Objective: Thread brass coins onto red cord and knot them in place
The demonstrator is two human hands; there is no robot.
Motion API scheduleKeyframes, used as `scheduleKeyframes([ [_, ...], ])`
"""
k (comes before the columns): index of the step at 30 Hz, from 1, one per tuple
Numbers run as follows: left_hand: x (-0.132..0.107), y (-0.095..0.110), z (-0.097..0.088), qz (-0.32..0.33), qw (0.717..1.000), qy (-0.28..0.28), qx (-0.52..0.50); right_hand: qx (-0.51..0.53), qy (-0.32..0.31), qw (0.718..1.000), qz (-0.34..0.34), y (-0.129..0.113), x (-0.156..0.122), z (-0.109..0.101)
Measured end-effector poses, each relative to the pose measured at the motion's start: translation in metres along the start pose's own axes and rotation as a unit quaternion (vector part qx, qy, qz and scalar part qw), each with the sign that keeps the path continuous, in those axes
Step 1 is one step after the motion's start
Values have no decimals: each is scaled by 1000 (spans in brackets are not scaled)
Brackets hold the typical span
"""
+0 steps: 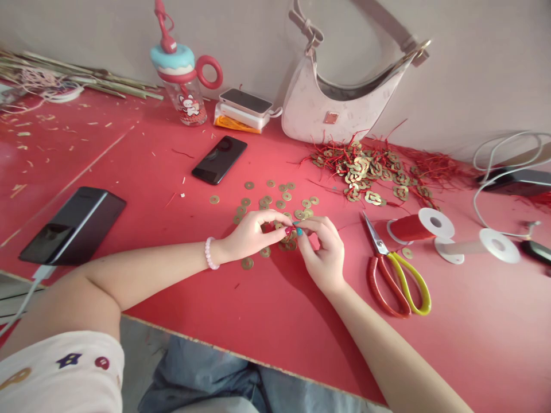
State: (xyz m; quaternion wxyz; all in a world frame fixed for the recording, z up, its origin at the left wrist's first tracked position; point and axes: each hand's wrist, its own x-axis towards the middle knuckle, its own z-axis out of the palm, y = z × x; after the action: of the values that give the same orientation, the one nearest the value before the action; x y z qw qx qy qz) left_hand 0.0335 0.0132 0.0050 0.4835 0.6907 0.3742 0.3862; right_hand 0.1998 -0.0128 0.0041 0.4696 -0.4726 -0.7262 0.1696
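Note:
My left hand (252, 232) and my right hand (323, 252) meet over the red table (258, 310), fingertips pinched together on a small bunch of brass coins with red thread (289, 236). Both hands are closed in a pinch. Loose brass coins (275, 198) with square holes lie scattered just beyond my fingers. A pink bead bracelet sits on my left wrist.
Red and yellow scissors (394, 269) lie right of my right hand, beside a red thread spool (419, 225) and an empty white spool (477, 246). A pile of threaded coins (370, 172) sits behind, near a pale handbag (344, 103). Phones (219, 159), a power bank (73, 225), a bottle (186, 86).

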Motion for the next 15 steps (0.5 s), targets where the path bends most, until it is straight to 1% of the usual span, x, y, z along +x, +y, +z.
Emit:
scheduleKeyframes([
  [3, 1, 0, 0, 24, 999, 3, -29, 6, -5, 1000, 11, 0, 0, 0],
  [6, 2, -1, 0, 33, 999, 13, -41, 13, -14, 999, 25, 0, 0, 0],
  [15, 3, -2, 0, 16, 999, 31, -34, 36, -40, 997, 56, 2, 0, 1],
])
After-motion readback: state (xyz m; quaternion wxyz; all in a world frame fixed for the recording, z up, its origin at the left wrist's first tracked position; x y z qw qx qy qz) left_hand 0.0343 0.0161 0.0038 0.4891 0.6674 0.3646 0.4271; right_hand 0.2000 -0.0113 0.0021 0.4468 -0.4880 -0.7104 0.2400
